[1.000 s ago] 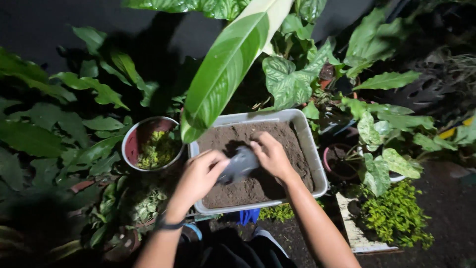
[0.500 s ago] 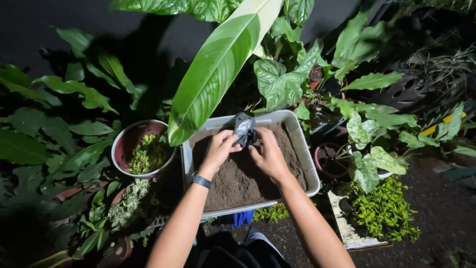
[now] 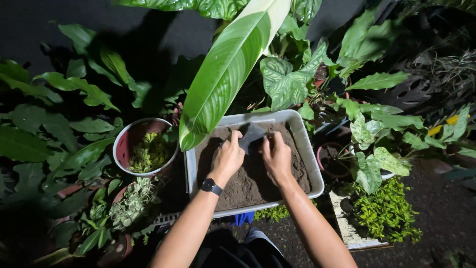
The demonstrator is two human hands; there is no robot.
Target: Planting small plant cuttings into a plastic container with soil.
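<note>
Nearest, the left hand (image 3: 227,158), with a black watch (image 3: 210,186) on its wrist, and the right hand (image 3: 276,158) rest side by side on dark soil (image 3: 253,183) in a pale grey tub (image 3: 302,144). Their fingers are closed on a small dark grey pot (image 3: 251,135), held tilted over the soil toward the tub's far side. Left of the tub stands a round maroon pot (image 3: 126,144) of yellow-green plants, and a big green-and-white leaf (image 3: 225,74) overhangs the tub's far left corner.
</note>
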